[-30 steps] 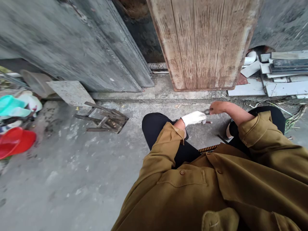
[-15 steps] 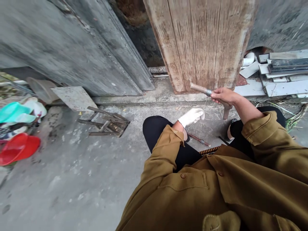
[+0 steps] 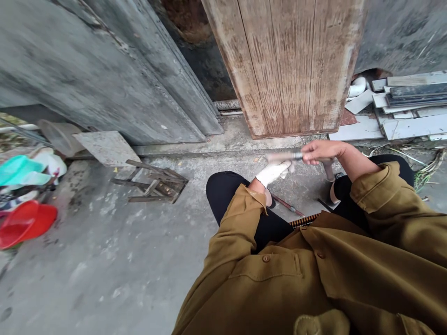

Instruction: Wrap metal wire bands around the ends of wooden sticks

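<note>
My right hand, bare, is wrapped round a wooden stick with metal wire bound about its middle. The stick's far end points left and is smeared by motion. A greyish bent end hangs below my right hand. My left hand wears a white glove, its fingers curled in; whether anything is inside them is hidden. The stick's left end passes just above the gloved fingers, and I cannot tell whether they touch. On the concrete between my feet lies a thin reddish-brown rod.
A wooden door panel stands ahead on a concrete step. To the left are a small wooden stool on its side, a leaning board and a red plastic basin. Stacked tiles lie at right.
My right hand has lowered, and the stick has swung down and left towards my gloved hand. The left hand has shifted slightly down and stays curled.
</note>
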`<state>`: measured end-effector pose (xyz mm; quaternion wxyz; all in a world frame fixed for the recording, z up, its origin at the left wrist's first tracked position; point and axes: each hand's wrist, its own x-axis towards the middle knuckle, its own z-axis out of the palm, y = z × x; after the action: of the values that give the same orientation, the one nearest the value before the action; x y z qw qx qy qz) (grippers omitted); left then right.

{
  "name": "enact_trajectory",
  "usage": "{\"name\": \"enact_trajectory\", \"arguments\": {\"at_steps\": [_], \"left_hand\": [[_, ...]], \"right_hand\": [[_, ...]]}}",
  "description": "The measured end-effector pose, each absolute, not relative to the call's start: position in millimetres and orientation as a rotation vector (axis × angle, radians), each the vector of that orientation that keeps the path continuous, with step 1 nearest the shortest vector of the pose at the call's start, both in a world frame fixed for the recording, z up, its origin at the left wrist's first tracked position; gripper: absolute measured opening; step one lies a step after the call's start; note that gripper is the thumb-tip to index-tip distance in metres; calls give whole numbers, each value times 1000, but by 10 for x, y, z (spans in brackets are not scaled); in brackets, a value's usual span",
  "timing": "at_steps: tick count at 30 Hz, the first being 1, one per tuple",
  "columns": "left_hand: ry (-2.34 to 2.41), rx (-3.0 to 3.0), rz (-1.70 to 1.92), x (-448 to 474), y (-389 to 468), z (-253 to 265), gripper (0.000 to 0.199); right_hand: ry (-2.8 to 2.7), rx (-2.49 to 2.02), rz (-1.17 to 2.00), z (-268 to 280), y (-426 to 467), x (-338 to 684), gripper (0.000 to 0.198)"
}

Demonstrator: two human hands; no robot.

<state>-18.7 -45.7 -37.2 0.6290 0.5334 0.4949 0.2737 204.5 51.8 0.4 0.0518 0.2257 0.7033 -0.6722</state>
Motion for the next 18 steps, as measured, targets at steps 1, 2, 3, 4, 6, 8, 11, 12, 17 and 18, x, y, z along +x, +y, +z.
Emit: {"name": "enact_trajectory", "arguments": {"at_steps": [1, 2, 3, 4, 6, 8, 11, 12, 17, 18], "left_hand": [[1112, 1229, 617, -179, -453, -390, 27], [1086, 1237, 601, -170, -448, -415, 28], [1060, 1244, 580, -161, -443, -447, 30], [1035, 1253, 557, -155, -438, -484, 31], [989, 1282, 512, -152, -429, -558, 33], [959, 1320, 470, -165, -423, -604, 34], [990, 1327, 469, -202, -425, -590, 31], [1008, 1317, 482, -214, -429, -571, 30], [1036, 1288, 584, -247, -431, -541, 34], [1029, 1282, 628, -248, -424, -559, 37]], "right_hand": [[2220, 854, -2135, 13, 556, 2061, 45], [2273, 1028, -2184, 3, 594, 2069, 44], [2303, 1202, -2173, -25, 627, 2065, 43], [2328, 1365, -2086, -69, 652, 2051, 41], [2396, 1600, -1696, -177, 670, 1999, 33], [2444, 1605, -1226, -278, 639, 1934, 24], [2261, 1171, -1056, -343, 533, 1878, 24], [2134, 972, -1149, -333, 498, 1879, 28], [1949, 413, -1846, -73, 464, 2015, 47], [2055, 498, -2005, -16, 487, 2047, 47]]}}
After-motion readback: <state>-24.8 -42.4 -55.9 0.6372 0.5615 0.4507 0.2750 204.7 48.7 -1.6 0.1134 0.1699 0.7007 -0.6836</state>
